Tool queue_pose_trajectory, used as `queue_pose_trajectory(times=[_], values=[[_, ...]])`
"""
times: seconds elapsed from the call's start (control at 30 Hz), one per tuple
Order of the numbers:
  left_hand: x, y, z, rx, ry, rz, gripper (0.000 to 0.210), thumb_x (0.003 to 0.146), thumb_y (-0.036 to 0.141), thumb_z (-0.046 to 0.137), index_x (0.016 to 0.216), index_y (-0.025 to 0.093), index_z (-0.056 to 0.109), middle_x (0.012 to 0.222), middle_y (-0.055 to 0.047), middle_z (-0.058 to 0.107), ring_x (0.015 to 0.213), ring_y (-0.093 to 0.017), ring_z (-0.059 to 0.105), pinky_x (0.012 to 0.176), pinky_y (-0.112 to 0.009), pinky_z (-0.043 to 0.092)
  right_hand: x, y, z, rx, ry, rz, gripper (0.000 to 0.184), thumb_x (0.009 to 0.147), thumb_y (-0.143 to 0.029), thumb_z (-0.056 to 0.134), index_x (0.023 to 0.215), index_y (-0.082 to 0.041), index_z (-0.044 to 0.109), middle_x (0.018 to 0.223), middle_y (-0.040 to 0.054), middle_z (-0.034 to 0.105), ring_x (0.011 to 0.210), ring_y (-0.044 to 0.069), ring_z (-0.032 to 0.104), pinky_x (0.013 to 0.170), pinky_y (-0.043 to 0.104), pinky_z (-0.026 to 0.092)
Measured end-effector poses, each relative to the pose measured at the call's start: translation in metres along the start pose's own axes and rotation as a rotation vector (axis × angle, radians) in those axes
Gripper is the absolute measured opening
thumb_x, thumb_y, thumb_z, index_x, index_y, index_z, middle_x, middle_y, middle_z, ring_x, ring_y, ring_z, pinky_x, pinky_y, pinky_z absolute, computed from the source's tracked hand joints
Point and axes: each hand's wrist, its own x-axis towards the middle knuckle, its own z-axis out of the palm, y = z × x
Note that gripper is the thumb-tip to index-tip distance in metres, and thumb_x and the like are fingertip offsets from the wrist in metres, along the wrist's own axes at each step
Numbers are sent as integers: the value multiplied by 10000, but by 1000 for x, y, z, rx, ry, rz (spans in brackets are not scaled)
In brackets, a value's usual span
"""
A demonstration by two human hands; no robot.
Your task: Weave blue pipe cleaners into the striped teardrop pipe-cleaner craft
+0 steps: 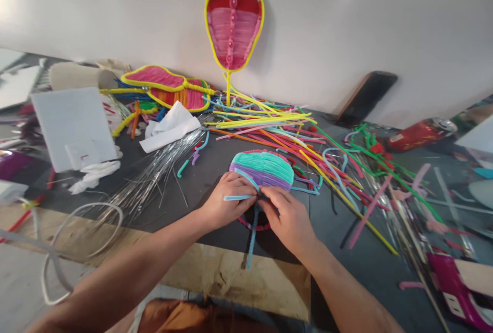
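Note:
Both hands meet over a rounded pipe-cleaner piece, which has a turquoise band above a purple one and a dark pink rim. My left hand is closed, pinching a light blue pipe cleaner whose bent ends stick out to the left. Its fingers touch those of my right hand, which is also closed on the light blue pipe cleaner at the piece's middle. A blue length hangs down toward the table's front edge. The exact pinch point is hidden by the fingers.
A pink and red pipe-cleaner shape with yellow edging stands against the wall. Loose pipe cleaners and thin wires spread behind and left. A phone, a red can and a purple glue gun lie right; a white cable loops left.

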Motion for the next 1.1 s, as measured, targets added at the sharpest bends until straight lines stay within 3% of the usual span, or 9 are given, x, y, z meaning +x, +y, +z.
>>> queue_pose_trajectory(times=[0.13, 0.27, 0.43, 0.63, 0.77, 0.97, 1.1], values=[[-1, -1, 1, -29, 48, 19, 134, 846, 236, 564, 834, 224, 697, 897, -42, 709, 1065, -231, 556, 911, -387, 421, 2, -1, 0, 166, 18, 96, 94, 855, -205, 533, 892, -206, 619, 923, 64, 702, 870, 181, 662, 780, 287, 526], [-3, 4, -5, 102, 144, -118, 109, 786, 223, 616, 712, 246, 692, 1000, -30, 675, 1187, -281, 447, 988, -486, 329, -2, 6, -11, 270, -106, 218, 59, 852, -235, 527, 855, -213, 582, 906, 34, 709, 687, 128, 653, 623, 215, 502], [-5, 4, -14, 183, 181, -276, 96, 737, 256, 660, 645, 231, 665, 1165, -35, 599, 1268, -335, 333, 995, -559, 266, -5, 18, -22, 255, -254, 132, 79, 845, -209, 506, 859, -215, 583, 858, 18, 701, 644, 113, 623, 598, 205, 465], [-5, -2, -16, 215, 162, -325, 83, 717, 251, 669, 640, 223, 657, 1198, -43, 583, 1265, -352, 330, 976, -582, 269, 1, 17, -27, 194, -329, 97, 99, 814, -152, 509, 785, -221, 575, 785, -7, 683, 629, 111, 606, 584, 203, 435], [-5, -3, -16, 248, 151, -345, 74, 700, 251, 682, 633, 225, 665, 1189, -41, 592, 1255, -353, 342, 970, -571, 284, 2, 16, -28, 171, -334, 50, 141, 793, -110, 494, 792, -224, 575, 817, -6, 695, 699, 118, 633, 626, 205, 433], [-5, -3, -20, 261, 143, -399, 64, 686, 293, 699, 647, 246, 679, 1187, -16, 605, 1243, -328, 373, 999, -530, 287, 0, 18, -24, 87, -318, -25, 156, 789, -98, 483, 820, -208, 589, 801, 11, 694, 654, 119, 623, 606, 210, 418], [-4, -9, -28, 224, 102, -459, 79, 703, 324, 690, 668, 253, 686, 1170, -8, 618, 1233, -310, 389, 1006, -515, 294, 0, 19, -24, 92, -315, -9, 163, 809, -126, 491, 878, -211, 611, 828, 14, 704, 662, 125, 637, 609, 211, 433]])
